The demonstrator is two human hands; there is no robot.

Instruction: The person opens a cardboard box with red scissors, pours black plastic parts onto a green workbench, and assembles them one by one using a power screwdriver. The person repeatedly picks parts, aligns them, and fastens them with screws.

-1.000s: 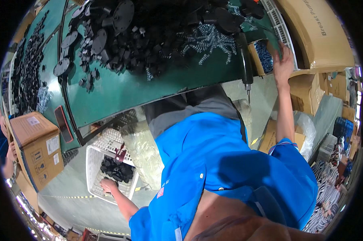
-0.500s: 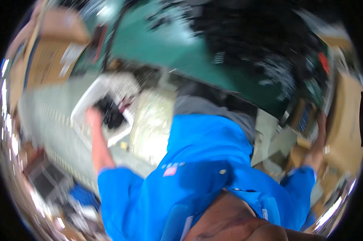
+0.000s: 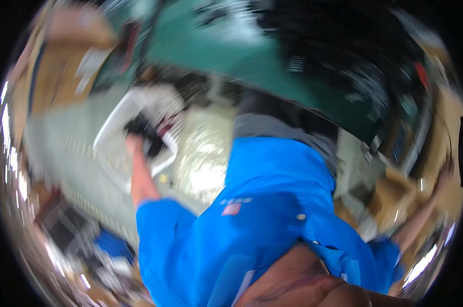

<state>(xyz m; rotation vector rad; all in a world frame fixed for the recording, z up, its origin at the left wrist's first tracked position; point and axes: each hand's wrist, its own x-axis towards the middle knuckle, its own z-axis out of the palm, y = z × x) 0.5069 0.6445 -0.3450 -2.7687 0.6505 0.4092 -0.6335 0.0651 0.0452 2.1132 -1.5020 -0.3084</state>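
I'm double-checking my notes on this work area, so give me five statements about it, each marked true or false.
1. The left hand reaches into the white basket. True.
2. The white basket sits on top of the green table. False: it is off the green table, beyond its near edge.
3. Black pieces lie in the white basket. True.
4. The person wears red on top. False: the shirt is blue.
5. The right hand is far from the white basket. True.

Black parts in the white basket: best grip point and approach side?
Probably the heap's left edge, from above and the left: the black parts sit inside the white basket, with bare basket showing on that side and a dark-red item at the right. Blur hides individual shapes.
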